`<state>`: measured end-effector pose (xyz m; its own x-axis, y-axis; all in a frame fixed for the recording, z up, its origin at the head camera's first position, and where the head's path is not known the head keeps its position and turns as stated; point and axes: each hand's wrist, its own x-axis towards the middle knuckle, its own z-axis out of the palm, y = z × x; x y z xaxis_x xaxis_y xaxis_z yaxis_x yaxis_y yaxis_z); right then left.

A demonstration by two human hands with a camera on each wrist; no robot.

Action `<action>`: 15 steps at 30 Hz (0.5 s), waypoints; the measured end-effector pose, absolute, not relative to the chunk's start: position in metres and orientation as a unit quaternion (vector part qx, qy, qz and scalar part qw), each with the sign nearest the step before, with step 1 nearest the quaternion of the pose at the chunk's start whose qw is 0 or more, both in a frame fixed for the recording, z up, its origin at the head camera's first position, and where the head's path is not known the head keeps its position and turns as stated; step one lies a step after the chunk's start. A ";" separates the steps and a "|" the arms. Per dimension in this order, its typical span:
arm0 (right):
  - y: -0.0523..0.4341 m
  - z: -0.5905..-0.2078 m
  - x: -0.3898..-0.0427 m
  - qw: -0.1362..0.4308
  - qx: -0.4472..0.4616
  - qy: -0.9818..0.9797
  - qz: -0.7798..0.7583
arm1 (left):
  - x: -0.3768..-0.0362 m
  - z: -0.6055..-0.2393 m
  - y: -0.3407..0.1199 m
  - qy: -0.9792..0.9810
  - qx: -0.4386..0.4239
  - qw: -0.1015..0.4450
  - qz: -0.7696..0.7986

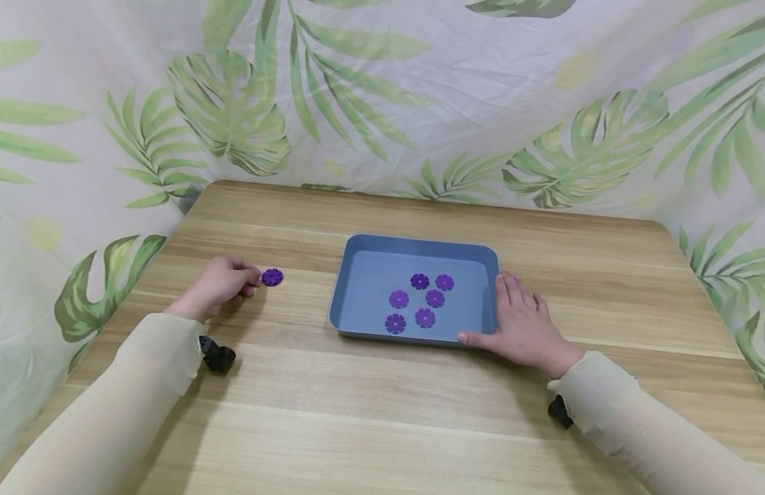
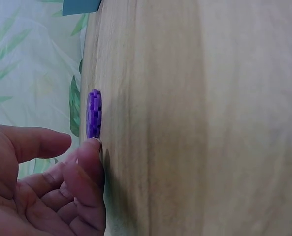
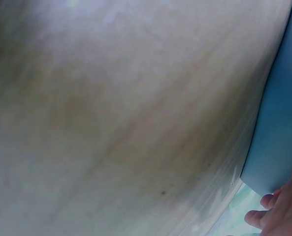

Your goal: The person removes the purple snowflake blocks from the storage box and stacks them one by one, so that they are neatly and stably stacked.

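In the head view, my left hand (image 1: 224, 283) is at the left of the table beside purple notched plastic discs (image 1: 272, 277). The left wrist view shows two of these discs (image 2: 94, 114) stacked flat, with a fingertip touching their near edge. The thumb (image 2: 42, 142) stands apart from them. My right hand (image 1: 523, 323) rests against the near right corner of a blue-grey rectangular tray (image 1: 358, 275), its fingers along the right wall and thumb at the front rim. Several purple discs (image 1: 425, 317) lie flat inside the tray, toward its middle and right.
The wood-grain table (image 1: 333, 419) reaches back to a leaf-print cloth (image 1: 382, 103) hanging behind it. Black wrist devices (image 1: 217, 355) sit under both sleeves. Bare wood lies between the left discs and the tray.
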<state>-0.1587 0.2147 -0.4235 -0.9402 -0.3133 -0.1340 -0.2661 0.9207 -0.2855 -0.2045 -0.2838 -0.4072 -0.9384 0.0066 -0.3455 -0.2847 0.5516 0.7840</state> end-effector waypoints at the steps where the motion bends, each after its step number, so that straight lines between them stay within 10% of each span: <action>1: 0.215 -0.424 -0.159 0.089 -0.148 0.976 -0.133 | -0.205 -0.407 -0.283 0.869 -0.079 0.154 0.464; 15: 0.215 -0.424 -0.159 0.092 -0.146 0.976 -0.131 | -0.212 -0.406 -0.263 0.969 0.051 0.106 0.220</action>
<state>-0.1589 0.2145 -0.4244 -0.9404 -0.3097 -0.1405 -0.2617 0.9229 -0.2825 -0.2116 -0.2629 -0.4058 -0.9725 0.1444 -0.1827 0.0515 0.8985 0.4359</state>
